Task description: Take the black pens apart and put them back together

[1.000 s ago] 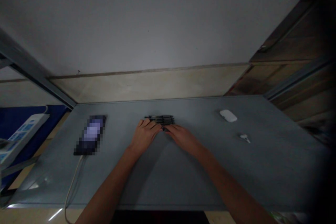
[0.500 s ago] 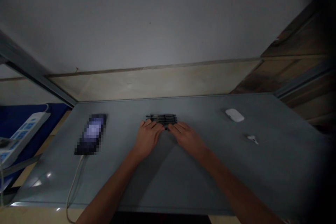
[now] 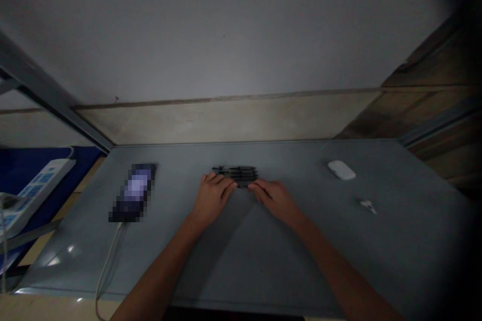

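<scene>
"In the head view, taking the pens as the clock's centre, where is everything?"

"The pens (image 3: 237, 173) lie side by side, lengthwise across the tabletop (image 3: 256, 261). The left hand (image 3: 211, 195) is at eight o'clock, the right hand (image 3: 274, 198) at four."

"How are they gripping?"

"Thumb and fingers are drawn nearly together at either end of the nearest pen (image 3: 244, 186), so both seem to hold it. How firmly, I can't tell."

"How would you do this well?"

"Light, even pressure from both sides, I'd say. Keep that pen parallel to the others and flat on the top; pressing harder at one end could skew it, and round barrels may roll."

"And the counts?"

"Two hands. Roughly five pens; they overlap and fingers cover some ends, so I can't be sure. One phone (image 3: 134, 190), pixelated, at nine o'clock; one cable (image 3: 103, 271) from it, at eight. One power strip (image 3: 35, 195) farther out at nine. One white case (image 3: 341, 170) at three, and one small white piece (image 3: 368, 205) just below that, too blurred to name."
</scene>
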The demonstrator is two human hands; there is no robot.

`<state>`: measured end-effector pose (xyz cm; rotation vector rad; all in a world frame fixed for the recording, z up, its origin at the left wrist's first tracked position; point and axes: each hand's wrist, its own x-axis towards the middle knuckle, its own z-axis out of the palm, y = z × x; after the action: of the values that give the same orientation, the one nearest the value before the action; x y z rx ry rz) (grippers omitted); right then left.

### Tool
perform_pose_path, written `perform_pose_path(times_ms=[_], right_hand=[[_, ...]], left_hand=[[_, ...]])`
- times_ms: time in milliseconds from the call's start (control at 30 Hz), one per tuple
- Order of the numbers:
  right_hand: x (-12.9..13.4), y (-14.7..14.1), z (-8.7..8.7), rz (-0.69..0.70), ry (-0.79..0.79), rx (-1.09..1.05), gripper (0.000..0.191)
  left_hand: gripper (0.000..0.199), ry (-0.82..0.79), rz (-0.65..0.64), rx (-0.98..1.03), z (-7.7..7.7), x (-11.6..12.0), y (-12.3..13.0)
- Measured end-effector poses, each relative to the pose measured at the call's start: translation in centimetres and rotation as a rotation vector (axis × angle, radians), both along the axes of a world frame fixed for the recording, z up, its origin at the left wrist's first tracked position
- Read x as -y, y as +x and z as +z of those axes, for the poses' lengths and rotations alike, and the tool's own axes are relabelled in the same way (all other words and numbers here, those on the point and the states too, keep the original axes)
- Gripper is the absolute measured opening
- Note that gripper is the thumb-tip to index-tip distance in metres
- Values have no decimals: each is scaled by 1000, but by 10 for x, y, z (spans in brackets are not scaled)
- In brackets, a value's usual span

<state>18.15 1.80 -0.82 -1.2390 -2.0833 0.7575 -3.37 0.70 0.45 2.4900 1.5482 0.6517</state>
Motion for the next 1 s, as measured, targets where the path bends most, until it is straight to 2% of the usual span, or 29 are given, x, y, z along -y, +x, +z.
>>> perform_pose_path(times_ms=[100, 233, 300, 400, 533, 667, 767, 833, 933, 1000], right_hand=[[0, 1, 4, 7, -74, -67, 33], [0, -1, 6, -7, -21, -169, 14], [1, -2, 6, -26, -2, -189, 18], [1, -3, 7, -16, -65, -169, 20], [2, -3, 9, 5, -157, -109, 43], [1, -1, 8, 12, -128, -206, 13], [1, -2, 8, 1, -162, -274, 30], [2, -3, 9, 5, -227, -234, 21], [4, -3, 12, 2, -249, -165, 39], [5, -4, 13, -17, -246, -216, 34]], left_hand=[[32, 13, 5, -20, 1, 2, 1], [33, 16, 42, -52, -1, 3, 3], [33, 7, 55, -46, -3, 3, 4], [33, -8, 36, -32, -4, 5, 7], [34, -16, -10, -26, -5, 9, 11], [34, -25, 25, -18, -6, 11, 13], [35, -29, 30, 6, -7, 10, 12], [35, -32, -11, 22, -7, 9, 12], [32, -23, -67, 29, -6, 10, 12], [30, -2, -83, 21, -6, 11, 12]])
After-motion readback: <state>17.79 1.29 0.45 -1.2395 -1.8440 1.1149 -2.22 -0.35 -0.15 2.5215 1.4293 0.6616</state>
